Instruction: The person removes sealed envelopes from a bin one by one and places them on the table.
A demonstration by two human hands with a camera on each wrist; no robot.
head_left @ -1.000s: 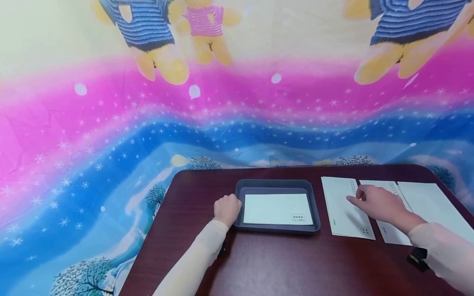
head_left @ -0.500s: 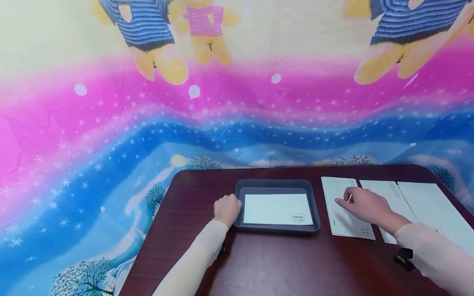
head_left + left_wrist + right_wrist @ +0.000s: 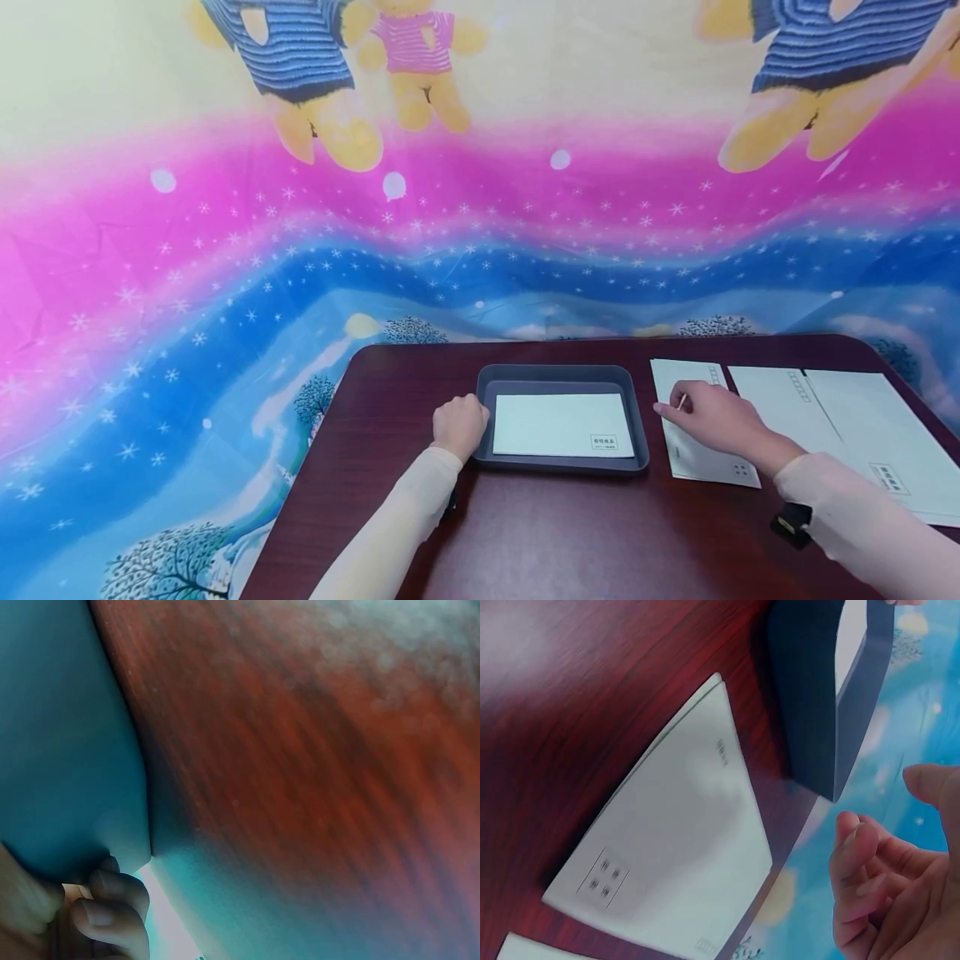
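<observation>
A dark grey tray (image 3: pixel 558 467) holds a white envelope (image 3: pixel 555 421) with a small printed box at its lower right corner. At the tray's left side, my left hand (image 3: pixel 459 423) grips the rim with curled fingers; the left wrist view shows its fingertips (image 3: pixel 112 900) against the tray wall (image 3: pixel 67 735). My right hand (image 3: pixel 708 417) hovers over the nearest envelope (image 3: pixel 678 454) to the right of the tray. In the right wrist view its thumb stands apart from the loosely bent fingers, with nothing between them. That envelope (image 3: pixel 679 825) appears to lie on another sheet.
More white envelopes (image 3: pixel 862 417) lie farther right, overlapping, with printed postcode boxes. Everything rests on a dark reddish wooden table (image 3: pixel 555 533). Behind the table hangs a colourful cloth (image 3: pixel 480 250) with bears and snowflakes.
My right hand has moved left, from between the envelopes to over the leftmost one, nearer the tray. The left hand, tray and envelopes have stayed in place.
</observation>
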